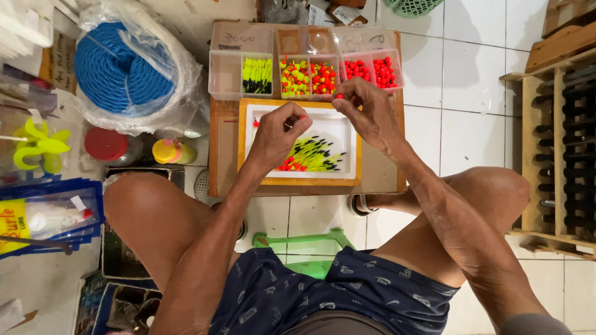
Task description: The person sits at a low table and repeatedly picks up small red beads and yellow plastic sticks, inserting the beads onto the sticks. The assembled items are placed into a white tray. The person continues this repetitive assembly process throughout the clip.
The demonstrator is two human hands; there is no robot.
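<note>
My left hand [277,131] hovers over a white tray with an orange rim [248,181], its fingers pinched on a thin stick with a red tip. My right hand [365,108] is raised beside it above the tray's far right corner, pinching a small red bead [339,97]. In the tray lie a pile of yellow-and-black sticks [313,155] and a few red beads [290,165]. Behind the tray stand clear plastic boxes: one with yellow-black sticks [257,75], one with mixed yellow and red beads [308,78], one with red beads [372,71].
The tray rests on a low cardboard-topped stand [379,180] on a white tiled floor. A coil of blue rope in plastic [127,71] lies left, with a red-lidded jar [105,144] and yellow bottle [169,151]. A wooden rack [555,155] stands right. A green stool [304,245] is under me.
</note>
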